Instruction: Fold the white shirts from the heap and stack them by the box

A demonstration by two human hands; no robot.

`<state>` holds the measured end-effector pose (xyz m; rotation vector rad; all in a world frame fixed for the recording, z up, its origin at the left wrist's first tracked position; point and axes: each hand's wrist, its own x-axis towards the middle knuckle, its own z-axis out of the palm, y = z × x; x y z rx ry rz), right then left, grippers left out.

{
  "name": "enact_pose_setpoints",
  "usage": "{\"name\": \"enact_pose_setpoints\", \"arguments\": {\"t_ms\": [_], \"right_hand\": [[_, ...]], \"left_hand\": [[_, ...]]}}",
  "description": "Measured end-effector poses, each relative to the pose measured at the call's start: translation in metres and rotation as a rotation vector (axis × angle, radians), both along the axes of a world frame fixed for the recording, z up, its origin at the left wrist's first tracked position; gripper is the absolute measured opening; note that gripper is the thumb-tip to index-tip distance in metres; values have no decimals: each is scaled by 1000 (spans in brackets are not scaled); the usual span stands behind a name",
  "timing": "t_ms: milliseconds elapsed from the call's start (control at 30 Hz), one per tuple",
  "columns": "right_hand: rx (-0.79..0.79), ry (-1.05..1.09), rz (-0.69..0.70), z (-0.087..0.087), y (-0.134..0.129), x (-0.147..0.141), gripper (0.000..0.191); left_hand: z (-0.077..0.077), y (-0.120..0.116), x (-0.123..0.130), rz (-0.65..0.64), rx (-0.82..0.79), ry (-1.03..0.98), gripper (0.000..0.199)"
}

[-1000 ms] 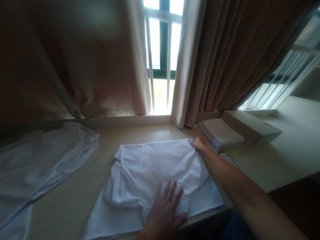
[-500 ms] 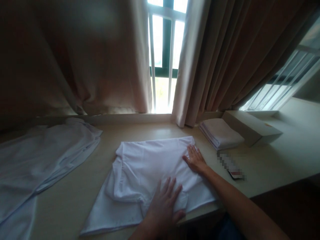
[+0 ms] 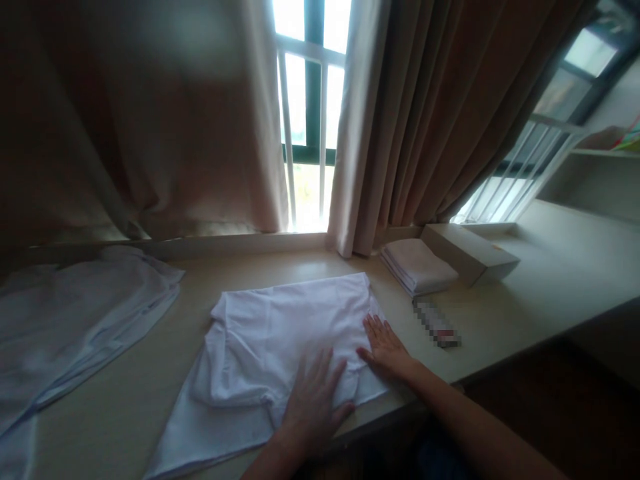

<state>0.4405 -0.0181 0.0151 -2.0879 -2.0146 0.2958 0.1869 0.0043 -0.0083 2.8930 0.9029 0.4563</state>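
A white garment [image 3: 280, 320], partly folded, is spread on the table in front of me. Its lower layer reaches out as a slanted flap at the near left, and a few creases run across the top. My left hand [image 3: 315, 393] rests palm down with fingers spread on the near middle part of the cloth. At the right edge of the garment lies my right hand [image 3: 385, 347], also flat, its fingers stretched out and touching the fabric. Neither hand grasps anything.
More white cloth [image 3: 85, 320] lies loosely at the left. At the back right are a folded white stack [image 3: 420, 267] and a pale box [image 3: 473, 253]. A blurred-out flat object [image 3: 436, 323] lies nearer. Curtains [image 3: 200, 133] hang behind the pale table [image 3: 120, 400].
The view has turned slightly right. My right hand has slid toward me along the garment's right side, where the cloth now reaches out less. My left hand stays on the cloth.
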Motion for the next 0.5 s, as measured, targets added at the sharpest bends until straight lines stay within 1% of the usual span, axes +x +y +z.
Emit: {"name": "enact_pose_setpoints", "arguments": {"t_ms": [67,133,200,233,300,400,467,500], "right_hand": [[35,-14,-6,-2,-7,-2,82],[48,-8,-17,-1,-11,-4,84],[31,15,-29,0,-13,-6,84],[39,17,-39,2,-14,-6,84],[119,-3,-84,6,-14,-3,80],[278,-10,-252,9,-14,14,72],[326,43,-382,5,-14,32,70],[343,74,-440,1,-12,41,69]], "left_hand": [[5,0,1,-9,19,-6,77],[16,5,-2,16,44,-22,73],[30,21,-14,115,61,-46,67],[38,35,-24,198,58,-60,65],[50,70,-55,385,1,-76,62],[61,126,-118,668,-240,-126,65],[66,149,-161,871,-399,-241,63],[68,155,-180,932,-470,-339,59]]}}
